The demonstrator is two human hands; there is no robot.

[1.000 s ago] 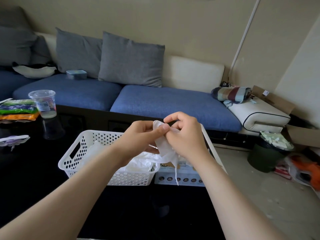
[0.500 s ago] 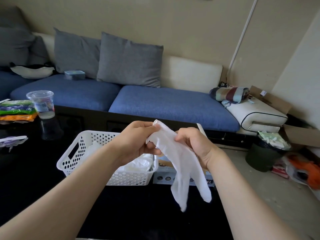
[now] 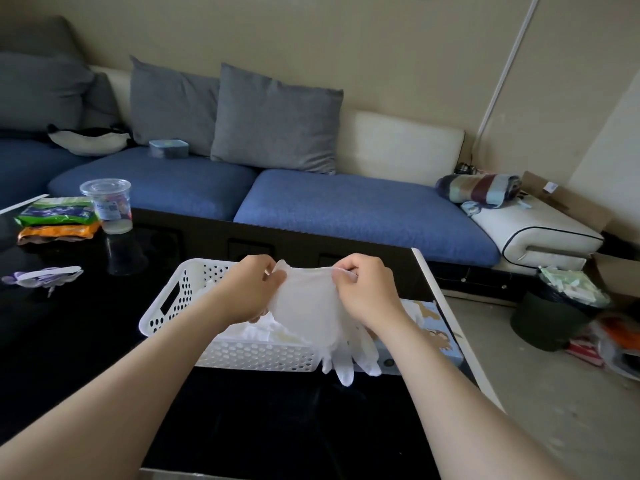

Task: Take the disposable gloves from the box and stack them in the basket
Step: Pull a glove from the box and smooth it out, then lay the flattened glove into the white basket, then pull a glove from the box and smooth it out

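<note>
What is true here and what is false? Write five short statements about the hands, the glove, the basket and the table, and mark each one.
1. The left hand and right hand each pinch the cuff edge of one white glove. True.
2. The glove's fingers point downward. True.
3. The basket holds nothing. False: other gloves already lie in it.
4. The box stands to the left of the basket. False: it stands to the basket's right.
5. The cup lies on its side. False: it stands upright on the black table.
</note>
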